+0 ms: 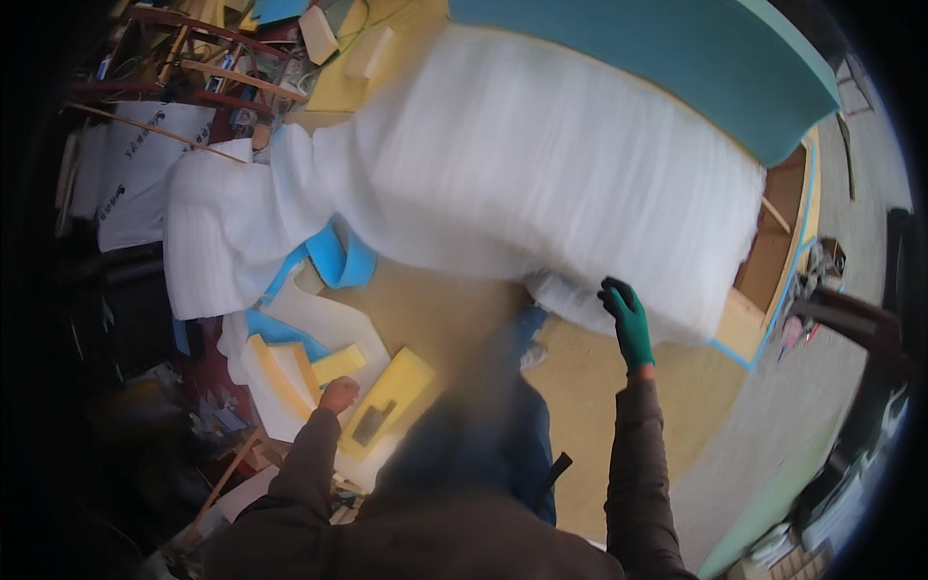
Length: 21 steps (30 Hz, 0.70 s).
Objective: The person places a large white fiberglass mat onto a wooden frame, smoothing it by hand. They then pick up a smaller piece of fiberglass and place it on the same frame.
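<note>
A wide sheet of white padding (561, 145) drapes over a long upholstery frame, whose wooden side (775, 227) shows at the right. My right hand (626, 317), in a green glove with dark fingertips, is at the padding's near edge with its fingers bent and apart; nothing shows in its grip. My bare left hand (338, 395) is curled into a loose fist, with no held thing visible. Beside that hand lie a yellow foam block (411, 379), a smaller yellow foam piece (339, 364) and a white sheet (309, 319). Whether the left hand touches the foam, I cannot tell.
A blue-green foam panel (657, 72) stands along the frame's far side. Blue foam strips (348, 263) hang or lie below the padding. Wooden frames and offcuts (208, 68) clutter the far left. A dark red bar (851, 324) juts in from the right.
</note>
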{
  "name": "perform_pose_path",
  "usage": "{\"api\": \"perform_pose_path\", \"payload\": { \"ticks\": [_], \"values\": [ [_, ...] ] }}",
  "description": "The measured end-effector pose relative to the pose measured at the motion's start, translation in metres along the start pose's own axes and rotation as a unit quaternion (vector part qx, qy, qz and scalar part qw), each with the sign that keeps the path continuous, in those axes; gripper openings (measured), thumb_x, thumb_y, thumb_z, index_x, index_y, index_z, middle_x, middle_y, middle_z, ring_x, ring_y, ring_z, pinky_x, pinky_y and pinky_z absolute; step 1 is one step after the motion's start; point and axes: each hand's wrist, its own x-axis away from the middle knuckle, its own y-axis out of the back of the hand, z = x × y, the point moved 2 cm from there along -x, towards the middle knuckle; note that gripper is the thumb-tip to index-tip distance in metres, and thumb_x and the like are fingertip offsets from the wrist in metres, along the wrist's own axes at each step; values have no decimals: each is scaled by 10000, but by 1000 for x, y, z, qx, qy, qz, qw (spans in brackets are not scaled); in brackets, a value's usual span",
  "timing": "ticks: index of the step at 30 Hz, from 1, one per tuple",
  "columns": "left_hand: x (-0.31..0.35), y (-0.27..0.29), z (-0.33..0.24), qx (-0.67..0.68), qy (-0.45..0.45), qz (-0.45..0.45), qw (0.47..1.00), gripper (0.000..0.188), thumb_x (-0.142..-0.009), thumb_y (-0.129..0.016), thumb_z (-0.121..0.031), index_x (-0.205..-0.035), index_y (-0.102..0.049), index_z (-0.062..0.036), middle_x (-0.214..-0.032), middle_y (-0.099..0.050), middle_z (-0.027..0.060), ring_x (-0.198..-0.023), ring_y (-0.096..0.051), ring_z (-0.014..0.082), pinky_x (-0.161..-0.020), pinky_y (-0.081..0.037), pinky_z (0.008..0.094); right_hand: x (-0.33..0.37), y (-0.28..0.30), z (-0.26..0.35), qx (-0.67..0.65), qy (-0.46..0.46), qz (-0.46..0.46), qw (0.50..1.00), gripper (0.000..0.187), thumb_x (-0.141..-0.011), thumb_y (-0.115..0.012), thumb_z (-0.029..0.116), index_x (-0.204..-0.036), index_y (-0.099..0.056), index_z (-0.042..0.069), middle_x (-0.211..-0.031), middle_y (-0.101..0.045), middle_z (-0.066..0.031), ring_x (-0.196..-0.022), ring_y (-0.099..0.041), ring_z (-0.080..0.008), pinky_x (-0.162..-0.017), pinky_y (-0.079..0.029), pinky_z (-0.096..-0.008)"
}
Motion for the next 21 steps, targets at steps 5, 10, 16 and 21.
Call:
{"api": "perform_pose_path", "payload": {
  "ticks": [5,10,16,21],
  "values": [
    [-1,39,13,39,40,127,990,237,-974,-669,-137,-1159,-736,-5,-1009,-776,110,-851,-753,209,-731,-620,374,78,-47,-58,92,-91,-73,989,383,-1092,-656,290,-1399,-696,67,-1232,-742,-33,-1107,-708,-161,-903,-533,-318],
    [-63,89,-52,6,-24,85,996,254,-1036,-642,-191,-1177,-729,2,-994,-770,86,-868,-750,192,-765,-593,339,181,-49,-137,125,-214,-191,950,346,-1053,-676,286,-1314,-719,63,-1110,-740,-19,-969,-717,-152,-775,-522,-315],
    [-172,184,-120,-28,-162,114,980,271,-1059,-640,-227,-1162,-725,9,-972,-758,64,-842,-701,159,-778,-573,332,238,-120,-182,19,-196,-355,914,327,-1025,-680,303,-1279,-707,98,-1016,-702,-1,-882,-701,-143,-704,-496,-313],
    [-204,275,-196,-76,-207,41,974,281,-1042,-652,-240,-1186,-723,-9,-974,-753,71,-856,-691,167,-818,-569,341,177,-233,-210,39,-124,-385,914,345,-1045,-685,284,-1302,-698,53,-1063,-711,-20,-932,-675,-121,-722,-512,-311]
  ]
}}
